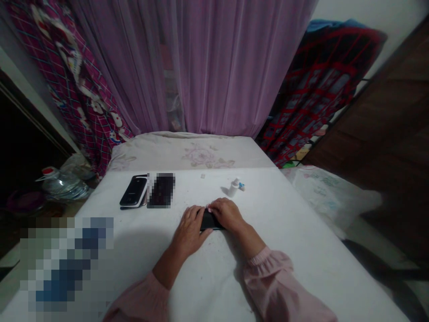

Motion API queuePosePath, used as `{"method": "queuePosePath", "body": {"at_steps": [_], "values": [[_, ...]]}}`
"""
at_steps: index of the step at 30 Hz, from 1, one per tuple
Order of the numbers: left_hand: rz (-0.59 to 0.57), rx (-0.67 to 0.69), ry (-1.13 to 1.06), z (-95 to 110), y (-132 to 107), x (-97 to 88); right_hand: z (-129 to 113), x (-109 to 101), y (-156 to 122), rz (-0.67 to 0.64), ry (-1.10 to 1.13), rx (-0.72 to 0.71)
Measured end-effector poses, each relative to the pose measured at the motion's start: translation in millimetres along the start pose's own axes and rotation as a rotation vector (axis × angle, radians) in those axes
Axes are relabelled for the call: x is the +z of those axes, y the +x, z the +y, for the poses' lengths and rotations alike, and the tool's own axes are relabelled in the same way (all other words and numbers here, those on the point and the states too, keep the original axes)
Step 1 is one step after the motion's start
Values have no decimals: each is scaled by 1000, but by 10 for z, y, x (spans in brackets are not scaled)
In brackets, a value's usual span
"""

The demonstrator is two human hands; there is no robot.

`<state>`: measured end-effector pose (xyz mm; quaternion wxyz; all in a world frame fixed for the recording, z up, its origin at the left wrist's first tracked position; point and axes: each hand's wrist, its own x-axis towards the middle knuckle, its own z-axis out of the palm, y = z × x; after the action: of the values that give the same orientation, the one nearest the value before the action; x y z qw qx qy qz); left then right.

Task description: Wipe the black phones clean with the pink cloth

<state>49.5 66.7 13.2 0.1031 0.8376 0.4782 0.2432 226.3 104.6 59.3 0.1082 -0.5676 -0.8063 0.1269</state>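
A small black phone-like slab (208,221) lies on the white table (301,241) in front of me. My left hand (189,230) rests on its left end, fingers curled over it. My right hand (226,214) covers its right end, fingers bent down onto it. Most of the slab is hidden under the two hands. Both arms wear pink sleeves.
A black phone (134,191) lies at the far left of the table beside a blurred dark patch (161,190). A small white bottle (233,187) lies toward the back. A purple curtain (214,67) hangs behind; a plastic water jug (62,183) stands at left.
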Motion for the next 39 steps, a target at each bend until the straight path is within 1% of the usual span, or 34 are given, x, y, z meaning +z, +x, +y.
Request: {"method": "queuePosePath", "body": {"at_steps": [3,6,8,10,16,18,20,22,26,29,31,35,39], "values": [[3,2,-1,5,0,-9,173,-44,-83,2,2,35],[7,6,2,-7,-5,-1,356,-103,-175,1,-1,103],[11,7,1,-22,-11,16,392,-131,-199,-1,-14,135],[15,6,2,-41,-17,40,328,-136,-179,-7,-34,136],[42,14,39,-84,-32,116,-117,-29,-4,5,-48,35],[47,16,49,-93,-34,128,-159,-2,22,11,-37,26],[49,25,56,-103,-36,133,-108,0,10,9,-24,27],[46,32,60,-112,-40,136,15,-20,-35,6,-16,42],[41,14,64,-120,-49,145,311,-80,-175,31,-3,113],[38,-2,74,-116,-53,150,430,-89,-271,66,33,172],[39,-3,76,-110,-54,149,428,-61,-323,98,50,211],[50,6,70,-100,-53,142,310,48,-454,201,60,296],[45,0,68,-104,-54,145,213,129,-671,249,75,318]]}}
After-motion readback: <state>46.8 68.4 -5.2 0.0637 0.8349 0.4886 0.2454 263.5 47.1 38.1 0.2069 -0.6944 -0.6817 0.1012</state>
